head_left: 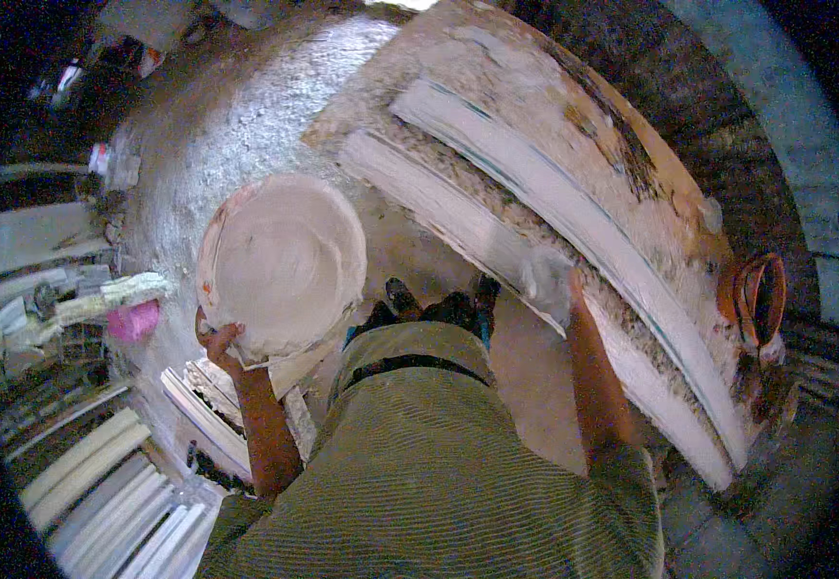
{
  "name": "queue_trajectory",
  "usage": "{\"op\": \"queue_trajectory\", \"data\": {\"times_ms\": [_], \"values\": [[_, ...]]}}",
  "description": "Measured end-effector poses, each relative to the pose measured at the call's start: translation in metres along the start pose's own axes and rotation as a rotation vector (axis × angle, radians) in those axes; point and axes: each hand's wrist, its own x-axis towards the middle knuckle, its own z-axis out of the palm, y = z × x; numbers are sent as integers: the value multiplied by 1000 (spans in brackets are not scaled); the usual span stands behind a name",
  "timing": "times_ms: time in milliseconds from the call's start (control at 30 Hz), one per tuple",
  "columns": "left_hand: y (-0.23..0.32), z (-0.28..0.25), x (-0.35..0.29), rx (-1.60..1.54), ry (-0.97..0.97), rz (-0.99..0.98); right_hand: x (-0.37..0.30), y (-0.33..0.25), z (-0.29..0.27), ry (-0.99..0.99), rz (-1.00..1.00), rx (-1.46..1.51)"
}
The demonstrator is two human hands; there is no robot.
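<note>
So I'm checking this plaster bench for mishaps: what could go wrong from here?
The left hand grips the plaster-filled bowl only at its near rim, out over the floor; it could tip and spill. The right hand, coated white, presses on the near white moulding strip, so a slip might mar the wet surface. The orange pot stands at the bench's edge and could be knocked off.

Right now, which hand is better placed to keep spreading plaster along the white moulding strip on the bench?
Right. The right hand, coated white, rests on the near moulding strip, while the left hand is occupied gripping the rim of the plaster-filled bowl, away from the bench.
</note>
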Motion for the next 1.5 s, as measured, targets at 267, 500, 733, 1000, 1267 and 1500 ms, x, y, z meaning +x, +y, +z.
{"op": "queue_trajectory", "data": {"times_ms": [267, 500, 733, 1000, 1267, 1500], "values": [[-38, -119, -19, 406, 22, 254, 163, 56, 110, 243, -615, -1367], [-32, -134, -39, 144, 349, -372, 269, 72, 315, 109, -577, -1486], [-98, -186, 4, 342, 101, -254, 199, 59, 286, -61, -552, -1753], [-94, -97, 53, 218, -191, 524, -30, 45, 48, 554, -337, -1495], [-118, -18, 82, -106, -229, 64, -109, 11, 53, 726, -298, -1534], [10, 106, 54, -665, -226, -564, -56, -26, 198, 292, -790, -920]]}}
